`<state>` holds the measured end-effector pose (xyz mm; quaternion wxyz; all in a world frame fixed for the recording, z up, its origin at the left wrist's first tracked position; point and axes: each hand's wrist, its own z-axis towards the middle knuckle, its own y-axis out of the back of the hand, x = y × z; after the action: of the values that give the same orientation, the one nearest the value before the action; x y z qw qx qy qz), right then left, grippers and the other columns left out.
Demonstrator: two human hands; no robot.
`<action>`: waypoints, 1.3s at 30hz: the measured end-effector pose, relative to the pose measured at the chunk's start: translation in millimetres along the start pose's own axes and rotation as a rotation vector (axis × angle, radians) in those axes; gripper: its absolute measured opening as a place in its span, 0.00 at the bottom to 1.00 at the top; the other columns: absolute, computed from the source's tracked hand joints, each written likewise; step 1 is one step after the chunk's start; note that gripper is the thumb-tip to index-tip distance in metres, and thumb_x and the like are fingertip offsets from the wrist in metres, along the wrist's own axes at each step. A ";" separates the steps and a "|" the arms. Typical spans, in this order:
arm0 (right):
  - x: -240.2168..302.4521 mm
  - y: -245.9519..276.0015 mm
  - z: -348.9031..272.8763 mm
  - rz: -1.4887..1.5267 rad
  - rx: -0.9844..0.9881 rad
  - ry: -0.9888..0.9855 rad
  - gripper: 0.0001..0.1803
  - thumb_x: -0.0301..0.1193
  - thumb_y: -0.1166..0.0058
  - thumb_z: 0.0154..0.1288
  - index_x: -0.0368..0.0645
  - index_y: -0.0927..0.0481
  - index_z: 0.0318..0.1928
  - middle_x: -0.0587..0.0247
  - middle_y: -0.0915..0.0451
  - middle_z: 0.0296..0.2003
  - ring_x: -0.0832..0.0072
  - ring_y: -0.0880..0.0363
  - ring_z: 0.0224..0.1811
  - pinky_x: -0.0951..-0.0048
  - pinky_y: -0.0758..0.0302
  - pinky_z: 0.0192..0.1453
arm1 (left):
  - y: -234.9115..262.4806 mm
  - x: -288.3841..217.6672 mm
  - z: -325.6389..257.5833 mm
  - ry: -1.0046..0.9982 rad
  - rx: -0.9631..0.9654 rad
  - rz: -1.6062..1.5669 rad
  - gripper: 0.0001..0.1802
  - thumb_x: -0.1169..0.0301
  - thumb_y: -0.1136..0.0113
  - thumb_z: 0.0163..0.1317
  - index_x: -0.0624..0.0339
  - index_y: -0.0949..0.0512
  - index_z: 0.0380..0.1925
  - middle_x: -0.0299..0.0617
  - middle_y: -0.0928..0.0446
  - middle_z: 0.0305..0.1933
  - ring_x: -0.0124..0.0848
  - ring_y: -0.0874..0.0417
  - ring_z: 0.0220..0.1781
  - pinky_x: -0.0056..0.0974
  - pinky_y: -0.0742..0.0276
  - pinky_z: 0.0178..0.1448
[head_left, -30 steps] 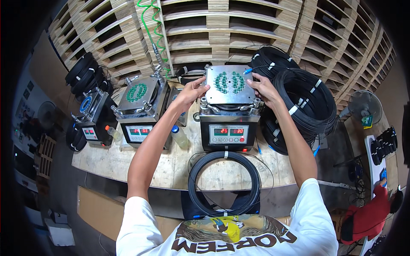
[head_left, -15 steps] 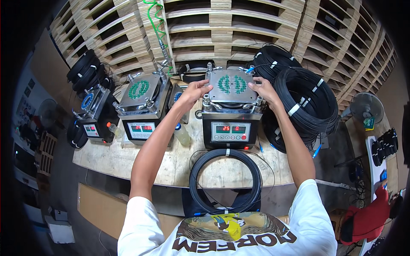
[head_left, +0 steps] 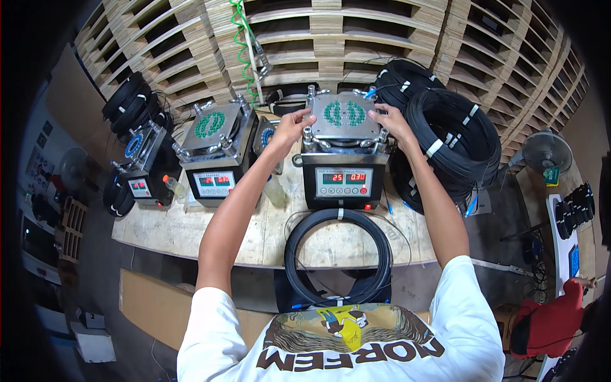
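Note:
My left hand (head_left: 294, 125) rests on the left edge of the metal top plate (head_left: 345, 117) of a black machine with a red-digit front panel (head_left: 344, 184). My right hand (head_left: 389, 121) touches the plate's right edge, fingers bent at its corner. The plate carries green ring patterns and corner clamps. A coil of black cable (head_left: 337, 257) lies on the wooden table (head_left: 191, 229) right in front of the machine, close to my chest. Whether either hand grips anything is unclear.
Two similar machines (head_left: 215, 149) (head_left: 141, 165) stand to the left. Large black cable coils (head_left: 455, 137) pile at the right, smaller ones (head_left: 130, 102) at the far left. Wooden pallets (head_left: 331, 32) stand behind. A fan (head_left: 541, 153) and a person in red (head_left: 550, 325) are at right.
Both hands stay on the machine's top plate, shifting only slightly along its edges. The view has drifted a little; nothing else has moved.

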<state>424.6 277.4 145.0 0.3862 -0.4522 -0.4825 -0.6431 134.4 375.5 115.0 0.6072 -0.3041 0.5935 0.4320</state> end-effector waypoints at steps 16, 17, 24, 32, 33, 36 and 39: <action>-142.9 2.5 -240.8 -0.467 0.164 -0.051 0.30 0.47 0.41 0.67 0.38 0.24 0.61 0.46 0.19 0.45 0.62 0.20 0.47 0.60 0.24 0.52 | -29.7 69.7 -318.5 0.383 -0.125 0.753 0.34 0.46 0.49 0.73 0.68 0.33 0.61 0.66 0.23 0.49 0.64 0.21 0.54 0.54 0.27 0.59; -135.6 -11.4 -254.0 -0.678 0.154 -0.172 0.39 0.56 0.39 0.60 0.38 0.23 0.61 0.44 0.22 0.50 0.58 0.24 0.54 0.55 0.28 0.58 | -23.2 89.1 -323.7 0.556 -0.027 0.615 0.46 0.37 0.48 0.67 0.68 0.41 0.68 0.74 0.25 0.51 0.68 0.23 0.57 0.58 0.28 0.61; -130.3 -34.3 -265.4 -0.923 0.293 -0.439 0.47 0.59 0.33 0.45 0.38 0.25 0.60 0.47 0.28 0.57 0.52 0.34 0.66 0.46 0.35 0.66 | -29.3 111.7 -332.2 0.594 0.128 0.666 0.50 0.50 0.40 0.62 0.66 0.51 0.74 0.82 0.29 0.53 0.72 0.24 0.57 0.56 0.26 0.63; -149.0 -39.5 -286.3 -0.558 0.090 -0.178 0.30 0.34 0.33 0.48 0.29 0.33 0.45 0.37 0.21 0.35 0.43 0.20 0.39 0.53 0.23 0.47 | -36.4 128.2 -363.5 0.464 0.016 0.419 0.43 0.65 0.40 0.61 0.58 0.49 0.73 0.77 0.29 0.49 0.69 0.25 0.55 0.53 0.27 0.61; -149.4 -39.4 -288.6 -0.473 0.048 -0.096 0.29 0.34 0.33 0.49 0.30 0.34 0.45 0.39 0.21 0.33 0.45 0.19 0.39 0.54 0.23 0.46 | -35.9 124.4 -367.9 0.459 0.010 0.417 0.43 0.65 0.40 0.61 0.58 0.49 0.73 0.77 0.29 0.49 0.69 0.25 0.55 0.53 0.27 0.61; -120.0 -43.0 -285.1 -0.363 0.025 -0.043 0.27 0.32 0.35 0.52 0.36 0.37 0.45 0.43 0.23 0.32 0.51 0.20 0.34 0.56 0.24 0.42 | -32.4 95.8 -377.8 0.169 -0.099 0.348 0.38 0.67 0.44 0.65 0.62 0.49 0.71 0.70 0.22 0.47 0.62 0.19 0.53 0.52 0.25 0.58; -73.1 -51.9 -268.0 -0.216 0.022 -0.086 0.24 0.32 0.36 0.58 0.40 0.36 0.47 0.50 0.24 0.30 0.60 0.20 0.31 0.62 0.25 0.36 | -18.9 49.8 -375.5 0.205 -0.228 0.414 0.33 0.68 0.46 0.68 0.64 0.46 0.70 0.70 0.21 0.47 0.64 0.18 0.52 0.52 0.25 0.56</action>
<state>341.5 34.1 27.5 0.2983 -0.4206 -0.5515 -0.6557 -24.8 44.1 21.8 0.4043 -0.2850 0.6490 0.5781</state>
